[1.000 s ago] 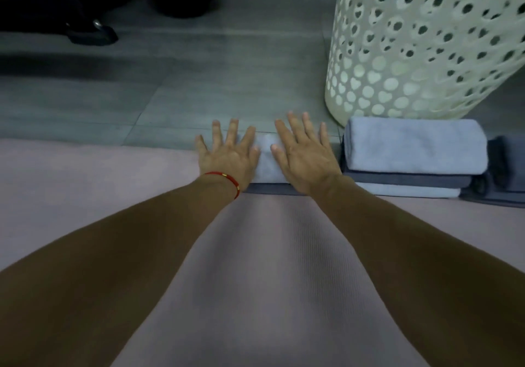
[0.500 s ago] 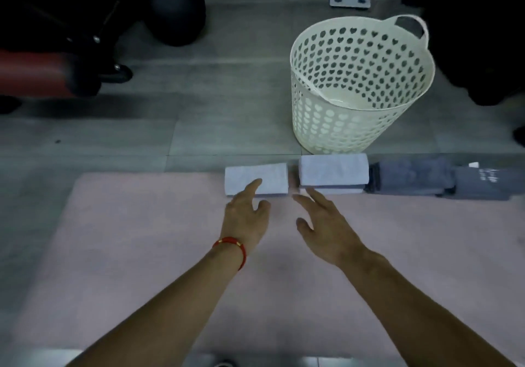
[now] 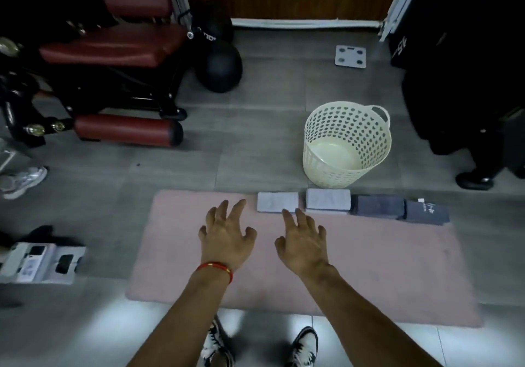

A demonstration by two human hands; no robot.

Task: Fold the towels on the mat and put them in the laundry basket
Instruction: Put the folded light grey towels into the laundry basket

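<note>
The mat [image 3: 369,267] looks like soft, matt pink cloth; the folded towels [image 3: 326,199] are napped fabric; the laundry basket [image 3: 375,150] is glossy perforated cream plastic; the floor [image 3: 255,145] is smooth grey tile.

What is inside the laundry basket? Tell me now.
Nothing shows inside the laundry basket: its pale bare floor is in view. The near wall hides a strip of that floor. The folded towels lie on the pink mat, outside it.

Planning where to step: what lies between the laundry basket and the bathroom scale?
Only bare grey floor tiles separate the laundry basket from the scale, per the head view.
</note>
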